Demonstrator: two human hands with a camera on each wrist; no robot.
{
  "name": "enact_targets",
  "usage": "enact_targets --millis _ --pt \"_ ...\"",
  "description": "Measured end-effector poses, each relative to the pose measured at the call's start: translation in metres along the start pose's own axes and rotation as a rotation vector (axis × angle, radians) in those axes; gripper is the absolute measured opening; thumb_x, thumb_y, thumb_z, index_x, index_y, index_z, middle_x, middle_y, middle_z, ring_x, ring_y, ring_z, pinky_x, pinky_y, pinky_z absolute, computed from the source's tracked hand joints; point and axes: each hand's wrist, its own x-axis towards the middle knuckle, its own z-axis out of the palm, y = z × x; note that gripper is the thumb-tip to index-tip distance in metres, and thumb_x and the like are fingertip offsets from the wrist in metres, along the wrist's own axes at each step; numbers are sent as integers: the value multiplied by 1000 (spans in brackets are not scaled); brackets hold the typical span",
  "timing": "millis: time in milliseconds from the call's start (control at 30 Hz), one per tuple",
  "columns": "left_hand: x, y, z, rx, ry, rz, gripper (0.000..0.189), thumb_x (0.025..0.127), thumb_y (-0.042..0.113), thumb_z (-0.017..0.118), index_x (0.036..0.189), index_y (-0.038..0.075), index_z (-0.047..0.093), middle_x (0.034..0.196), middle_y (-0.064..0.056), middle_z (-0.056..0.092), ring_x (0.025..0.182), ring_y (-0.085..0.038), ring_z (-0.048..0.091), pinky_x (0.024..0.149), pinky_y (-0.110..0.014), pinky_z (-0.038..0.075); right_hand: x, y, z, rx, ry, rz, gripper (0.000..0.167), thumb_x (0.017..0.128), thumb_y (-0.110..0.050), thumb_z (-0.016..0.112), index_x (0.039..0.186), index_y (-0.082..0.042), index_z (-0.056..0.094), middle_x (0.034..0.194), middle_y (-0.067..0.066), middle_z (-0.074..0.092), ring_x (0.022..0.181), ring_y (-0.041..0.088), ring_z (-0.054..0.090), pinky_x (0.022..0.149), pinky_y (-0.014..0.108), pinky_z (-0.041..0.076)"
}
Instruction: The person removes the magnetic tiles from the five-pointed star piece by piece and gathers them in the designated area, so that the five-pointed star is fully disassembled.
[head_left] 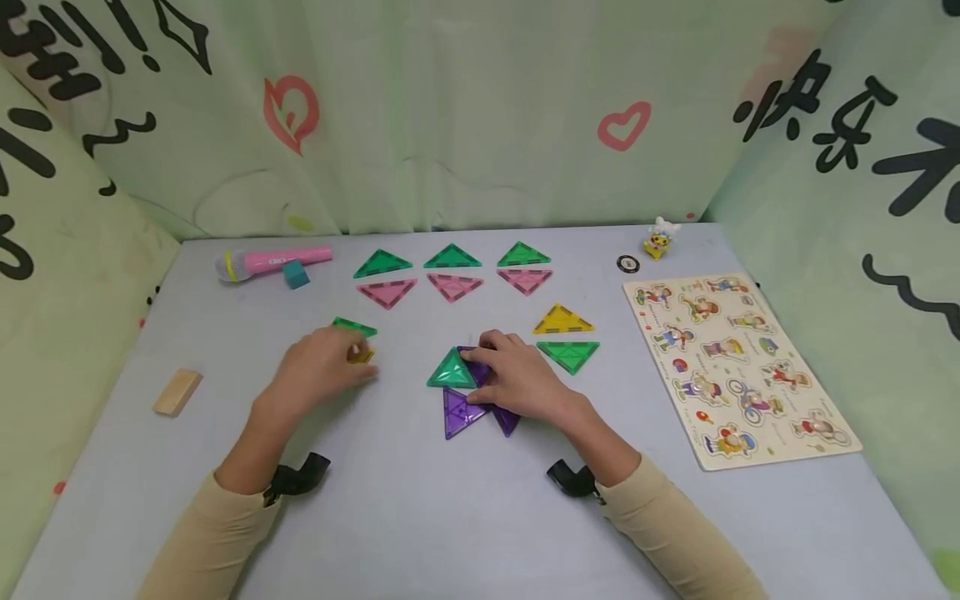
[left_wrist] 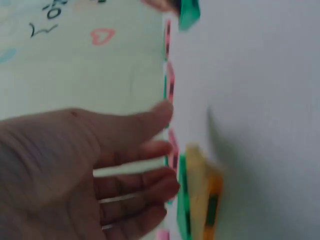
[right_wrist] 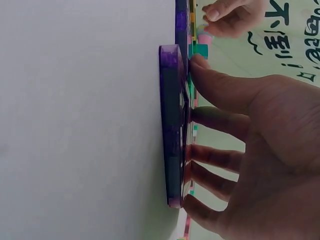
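The work in hand is the assembly of flat magnetic triangle tiles into a cluster at the middle of the table.

Left side: the left hand lies palm down over a yellow tile, with a green tile just behind it. In the left wrist view the fingers are nearly straight and reach toward the yellow and green pieces; whether the grip closes on the yellow tile cannot be told, since the hand covers it in the head view. This pair stands apart from the cluster and is judged not yet added.

Centre: the cluster consists of a green triangle and purple triangles set edge to edge. The right hand rests on it with the fingers spread and fairly straight, pressing the purple tile flat, as the right wrist view shows with the fingertips on the tile edge. The grip is apart, pressing rather than pinching.

Behind the cluster: a row of three green triangles and a row of three pink triangles lie untouched.

Right of the cluster: a yellow triangle and a green triangle below it also lie unused.

Judgement: the assembly is at an early stage. A few tiles are joined; most remain loose.
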Motion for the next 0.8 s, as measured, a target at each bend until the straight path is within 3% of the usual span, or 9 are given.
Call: enact_targets --millis 167,300,500,800 --pt "15 33 24 -75 -117 140 44 87 34 77 124 14 66 103 -4 65 94 -19 58 82 -37 52 1 2 -1 19 -15 -42 53 90 -29 73 141 -21 57 140 9 52 122 28 49 101 45 46" --pt "27 52 38 -77 -157 190 57 87 43 75 135 17 60 105 -2 58 92 -17 54 80 -32 49 2 4 -3 47 -10 -91 47 92 -20 72 137 -19 61 137 9 53 121 28 49 102 44 46" --pt "33 66 47 -42 -157 167 63 84 48 76 138 19 59 102 -1 54 83 -15 52 71 -27 45 3 6 -2 97 -24 -97 44 91 -16 71 135 -18 63 136 8 54 120 28 48 102 43 46" --pt "27 74 52 -64 -106 124 57 81 39 81 129 14 63 97 -2 55 82 -17 51 70 -29 42 5 3 1 152 -4 -56 46 87 -12 76 131 -12 64 128 9 57 116 27 51 100 42 47"
